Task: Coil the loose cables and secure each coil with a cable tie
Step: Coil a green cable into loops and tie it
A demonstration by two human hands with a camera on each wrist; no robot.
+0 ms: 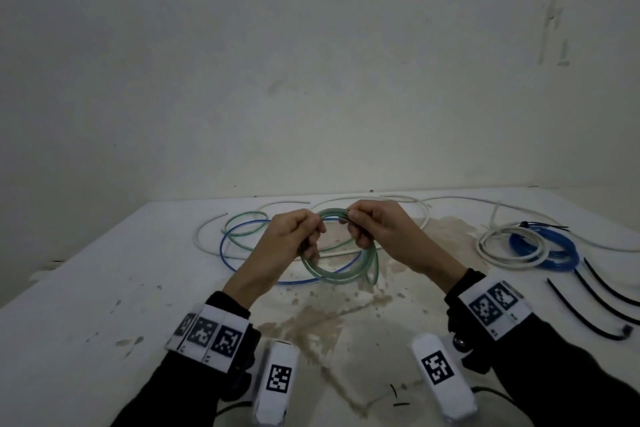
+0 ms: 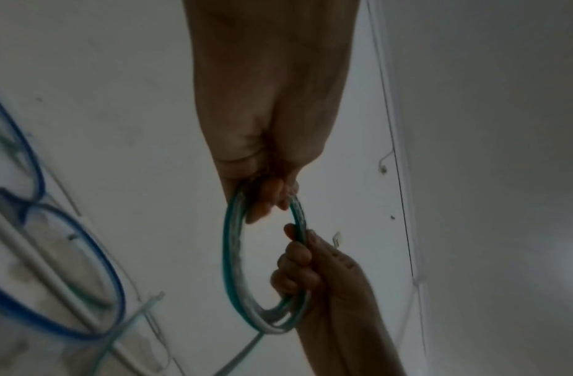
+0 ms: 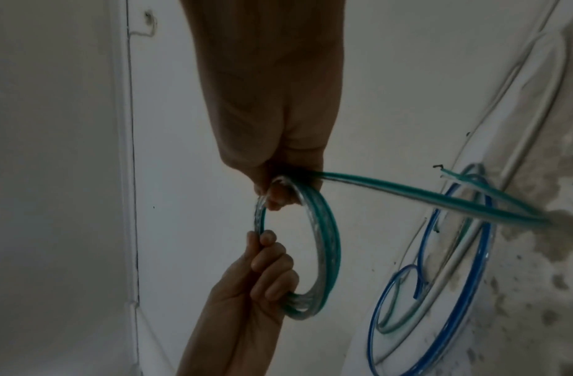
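Stained and white, our desk (image 1: pixel 104 288) runs back to a bare pale wall (image 1: pixel 311 62). We hold the green cable (image 1: pixel 337 276) as a small coil raised over the middle of the desk: our left hand (image 1: pixel 294 239) has its fingers curled round the coil's left side, our right hand (image 1: pixel 377 232) pinches the bundled turns at the top right, and a free tail (image 3: pixel 439 196) trails off toward the desk. It looks light and springy, so we judge the turns will fan open unless we grip across all of them where they overlap. A loose blue cable (image 1: pixel 228 253) and a white one (image 1: pixel 204 229) lie behind, two finished coils (image 1: pixel 526 246) sit at right, and black cable ties (image 1: pixel 585 315) wait nearby.
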